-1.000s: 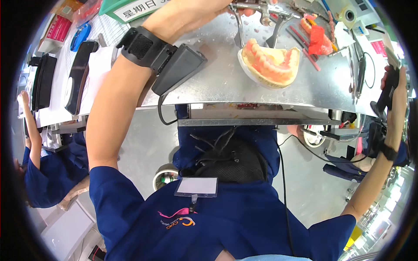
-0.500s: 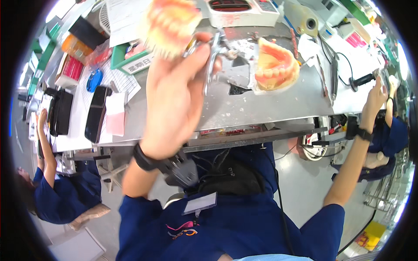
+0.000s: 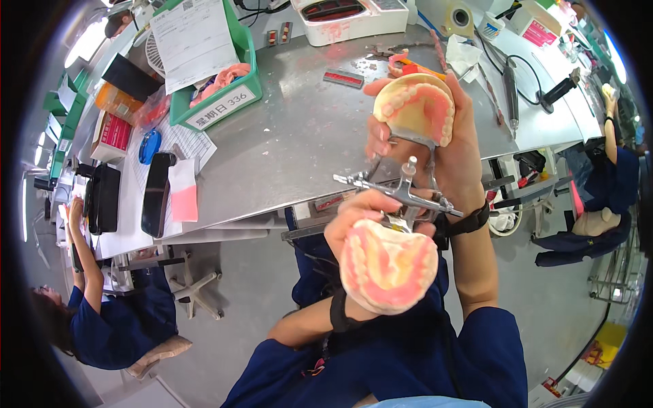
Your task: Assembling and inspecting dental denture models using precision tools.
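Observation:
A metal dental articulator [image 3: 407,195] is spread open just over the bench's front edge, with a denture model on each half. The far denture model [image 3: 420,95] has a pale plaster base, pink gum and a row of teeth. My right hand [image 3: 465,162] wraps round it from the right, and its fingertips show at the model's left. Closer to my body, the near denture model [image 3: 389,272] faces up, pink over plaster. My left hand [image 3: 357,216] grips the articulator beside this model, fingers bent over the metal; the model covers part of the hand.
At the back left, a green tray [image 3: 253,85] holds pink pieces and a paper sheet. A white wax heater [image 3: 354,26] stands at the back. To the right lie a handpiece [image 3: 510,95] and a thin tool [image 3: 491,95]. A phone [image 3: 158,194] rests left; co-workers sit both sides.
My right hand has come from the far right to hold a denture model. My left hand has lowered toward my body with the articulator. The model that lay on the bench is lifted.

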A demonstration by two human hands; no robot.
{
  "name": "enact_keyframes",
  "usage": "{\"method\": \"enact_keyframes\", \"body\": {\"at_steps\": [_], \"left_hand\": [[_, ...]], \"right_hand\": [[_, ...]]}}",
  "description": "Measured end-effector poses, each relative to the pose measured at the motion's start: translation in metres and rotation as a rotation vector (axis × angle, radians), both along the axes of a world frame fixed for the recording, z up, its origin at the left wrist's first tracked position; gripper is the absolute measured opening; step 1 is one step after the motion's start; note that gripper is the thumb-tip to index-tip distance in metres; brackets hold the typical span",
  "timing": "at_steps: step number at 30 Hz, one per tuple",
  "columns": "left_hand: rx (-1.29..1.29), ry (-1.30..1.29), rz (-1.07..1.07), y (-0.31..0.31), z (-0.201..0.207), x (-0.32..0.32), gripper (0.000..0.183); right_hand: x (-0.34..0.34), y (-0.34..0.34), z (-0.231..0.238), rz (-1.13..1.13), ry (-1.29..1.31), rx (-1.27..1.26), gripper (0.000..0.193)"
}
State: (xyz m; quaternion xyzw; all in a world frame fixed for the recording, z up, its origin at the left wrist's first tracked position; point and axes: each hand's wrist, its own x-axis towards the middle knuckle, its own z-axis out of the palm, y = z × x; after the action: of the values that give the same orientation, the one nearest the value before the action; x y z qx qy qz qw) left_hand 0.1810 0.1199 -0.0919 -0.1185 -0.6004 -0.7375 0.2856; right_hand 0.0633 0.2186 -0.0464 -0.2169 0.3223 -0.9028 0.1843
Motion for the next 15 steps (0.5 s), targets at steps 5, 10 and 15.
{"method": "enact_keyframes", "body": {"at_steps": [5,10,15], "left_hand": [[-0.219,0.134,-0.132,-0.032,0.008,0.014,0.072],[-0.518,0.113,-0.164,-0.066,0.039,0.021,0.065],[-0.262,0.010,-0.228,-0.072,0.036,0.007,0.080]], "right_hand": [[0.008,0.014,0.013,0.011,-0.082,0.052,0.078],[0.013,0.015,0.018,0.046,-0.036,0.077,0.076],[0.009,0.013,0.026,-0.149,0.135,0.486,0.065]]}}
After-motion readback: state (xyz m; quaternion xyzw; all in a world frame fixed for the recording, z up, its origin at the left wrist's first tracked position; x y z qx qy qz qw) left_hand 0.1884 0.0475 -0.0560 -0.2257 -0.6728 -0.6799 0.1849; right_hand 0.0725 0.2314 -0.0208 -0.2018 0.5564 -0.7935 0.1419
